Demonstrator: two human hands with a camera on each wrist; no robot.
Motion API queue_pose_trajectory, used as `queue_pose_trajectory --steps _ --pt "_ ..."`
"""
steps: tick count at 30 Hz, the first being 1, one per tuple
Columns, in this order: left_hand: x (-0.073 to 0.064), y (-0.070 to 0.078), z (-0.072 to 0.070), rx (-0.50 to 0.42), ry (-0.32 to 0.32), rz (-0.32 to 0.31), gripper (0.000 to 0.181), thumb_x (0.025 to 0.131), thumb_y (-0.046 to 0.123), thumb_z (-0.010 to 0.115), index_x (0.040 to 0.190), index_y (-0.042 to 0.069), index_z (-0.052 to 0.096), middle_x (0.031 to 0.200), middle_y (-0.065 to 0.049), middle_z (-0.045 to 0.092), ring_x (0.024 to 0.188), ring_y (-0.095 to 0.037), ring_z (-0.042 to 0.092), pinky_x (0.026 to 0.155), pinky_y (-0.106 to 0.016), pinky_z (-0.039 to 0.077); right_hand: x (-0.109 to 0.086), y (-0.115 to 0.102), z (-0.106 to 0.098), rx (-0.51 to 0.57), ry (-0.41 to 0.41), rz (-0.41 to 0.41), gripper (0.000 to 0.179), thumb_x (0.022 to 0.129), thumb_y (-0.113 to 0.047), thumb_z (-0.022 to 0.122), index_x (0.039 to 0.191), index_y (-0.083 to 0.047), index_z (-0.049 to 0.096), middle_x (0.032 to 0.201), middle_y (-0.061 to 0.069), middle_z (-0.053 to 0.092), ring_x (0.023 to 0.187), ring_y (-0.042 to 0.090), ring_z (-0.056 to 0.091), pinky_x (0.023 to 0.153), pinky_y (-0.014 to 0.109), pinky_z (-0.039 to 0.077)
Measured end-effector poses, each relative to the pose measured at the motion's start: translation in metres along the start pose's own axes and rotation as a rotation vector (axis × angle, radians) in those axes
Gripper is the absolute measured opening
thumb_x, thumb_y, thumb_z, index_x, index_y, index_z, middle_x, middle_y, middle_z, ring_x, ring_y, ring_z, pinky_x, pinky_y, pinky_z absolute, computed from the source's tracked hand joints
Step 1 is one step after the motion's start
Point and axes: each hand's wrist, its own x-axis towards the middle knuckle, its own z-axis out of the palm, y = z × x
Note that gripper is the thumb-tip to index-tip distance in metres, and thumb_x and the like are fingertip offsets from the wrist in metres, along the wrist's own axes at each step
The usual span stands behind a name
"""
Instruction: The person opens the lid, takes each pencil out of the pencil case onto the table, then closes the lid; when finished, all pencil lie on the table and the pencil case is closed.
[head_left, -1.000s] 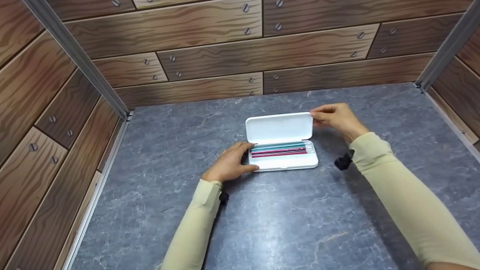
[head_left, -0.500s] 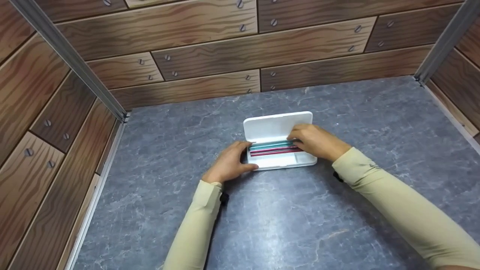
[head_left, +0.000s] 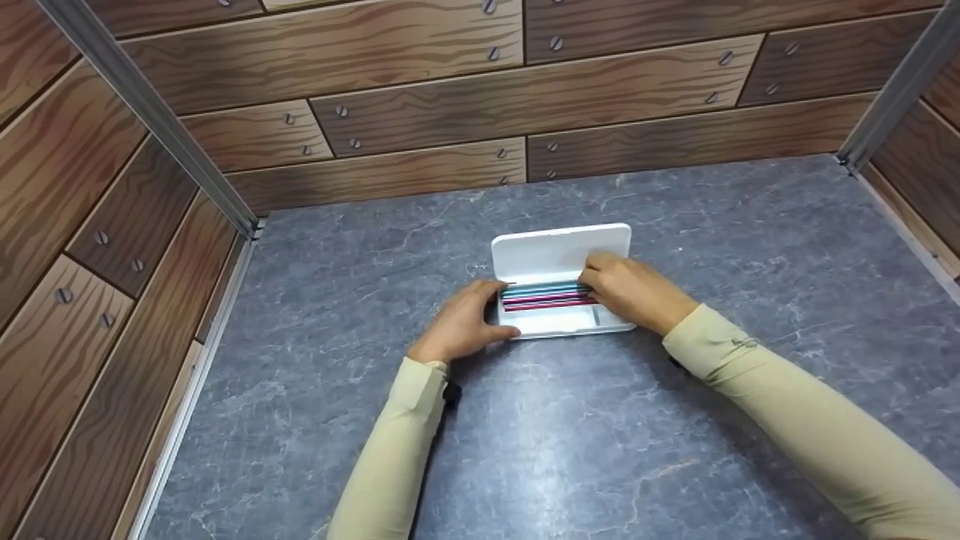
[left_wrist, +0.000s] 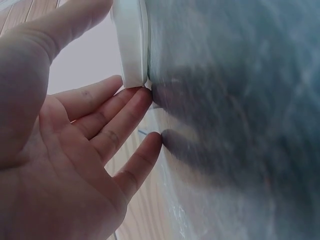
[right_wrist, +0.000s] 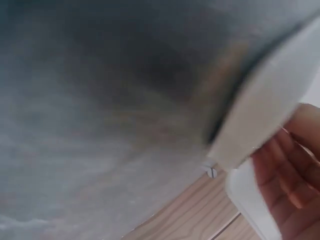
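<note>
while the left hand [head_left: 461, 319] spans the left end of the white pencil case [head_left: 555, 323], thumb at the front rim and fingers loosely extended against the end wall, the right hand [head_left: 636, 291] is down at the other end, fingers bent over the right ends of the teal and pink pencils [head_left: 541, 298]; whether it pinches any, i cannot tell, as the fingertips are hidden. the case lies on the table [head_left: 570, 427] between both hands, its lid [head_left: 536, 256] raised at the back. the step in hand looks like taking hold of a pencil or settling the row, and the next move probably calls for a fine pinch, with the left hand steadying the case. the lid stands close behind the right fingers, so the freer room is toward the person, over bare table; the back wall [head_left: 420, 124] is apart from the case.
</note>
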Motion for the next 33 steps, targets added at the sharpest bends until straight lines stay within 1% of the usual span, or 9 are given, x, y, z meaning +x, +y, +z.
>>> queue_pose_trajectory --steps 7,11,14,20,23,26,28,32,33 --pt "0.0 0.002 0.004 0.005 0.003 0.006 0.081 0.096 0.033 0.092 0.162 0.006 0.056 0.161 -0.014 0.062 0.151 -0.032 0.059 0.131 -0.048 0.045 -0.008 0.003 -0.001 0.025 -0.007 0.0 0.007 0.096 0.003 0.08 0.097 -0.003 0.08 0.089 0.013 0.069 0.079 0.031 0.071 0.069 0.049 0.061" --pt "0.0 0.003 0.005 0.0 -0.012 0.006 0.081 0.096 0.034 0.091 0.163 0.006 0.055 0.161 -0.014 0.062 0.151 -0.031 0.059 0.13 -0.048 0.046 -0.016 -0.001 -0.015 0.057 -0.017 0.044 0.008 0.097 0.002 0.08 0.101 -0.004 0.083 0.091 0.011 0.072 0.079 0.03 0.074 0.071 0.049 0.063" --pt "0.001 0.004 0.004 0.009 -0.017 0.001 0.082 0.096 0.035 0.091 0.164 0.006 0.054 0.16 -0.014 0.063 0.149 -0.031 0.06 0.129 -0.048 0.047 -0.022 -0.007 -0.031 0.129 0.038 0.104 0.013 0.095 0.005 0.081 0.105 -0.002 0.085 0.095 0.012 0.078 0.083 0.03 0.076 0.074 0.049 0.065" --pt "0.0 0.004 -0.002 0.016 -0.01 -0.01 0.082 0.096 0.035 0.092 0.164 0.008 0.055 0.16 -0.013 0.063 0.15 -0.031 0.06 0.13 -0.048 0.046 -0.031 -0.012 -0.055 0.283 0.2 0.348 0.026 0.092 0.01 0.083 0.118 0.007 0.082 0.103 0.024 0.084 0.089 0.037 0.082 0.08 0.05 0.069" --pt "-0.001 0.003 -0.003 0.013 -0.008 -0.014 0.082 0.096 0.035 0.092 0.164 0.008 0.055 0.161 -0.013 0.062 0.151 -0.031 0.059 0.131 -0.048 0.046 -0.037 -0.013 -0.061 0.314 0.245 0.508 0.033 0.094 0.004 0.085 0.127 0.008 0.08 0.103 0.027 0.083 0.087 0.039 0.082 0.073 0.028 0.065" --pt "-0.002 0.003 -0.003 0.008 -0.007 -0.011 0.082 0.096 0.035 0.091 0.164 0.007 0.055 0.161 -0.013 0.062 0.151 -0.031 0.059 0.131 -0.049 0.046 -0.044 -0.013 -0.062 0.32 0.263 0.618 0.037 0.093 0.0 0.088 0.128 0.008 0.079 0.1 0.028 0.083 0.085 0.039 0.082 0.067 0.012 0.052" --pt "-0.002 0.002 -0.003 0.006 -0.007 -0.007 0.082 0.096 0.035 0.092 0.164 0.007 0.055 0.161 -0.014 0.062 0.15 -0.031 0.059 0.13 -0.049 0.046 -0.05 -0.012 -0.06 0.315 0.246 0.666 0.037 0.092 -0.002 0.088 0.127 0.008 0.08 0.099 0.027 0.084 0.086 0.04 0.081 0.07 0.018 0.055" --pt "-0.002 0.002 -0.002 0.005 -0.014 -0.005 0.082 0.096 0.035 0.091 0.164 0.007 0.054 0.16 -0.014 0.062 0.149 -0.031 0.06 0.13 -0.049 0.047 -0.061 -0.009 -0.05 0.314 0.137 0.731 0.038 0.088 -0.005 0.087 0.123 0.008 0.081 0.097 0.024 0.084 0.086 0.038 0.08 0.08 0.047 0.063" --pt "-0.002 0.002 -0.002 0.005 -0.018 -0.004 0.082 0.096 0.034 0.091 0.164 0.007 0.054 0.16 -0.014 0.062 0.149 -0.031 0.06 0.13 -0.049 0.047 -0.064 -0.005 -0.043 0.326 0.116 0.734 0.038 0.087 -0.006 0.087 0.122 0.008 0.081 0.093 0.022 0.084 0.081 0.034 0.079 0.078 0.047 0.063"
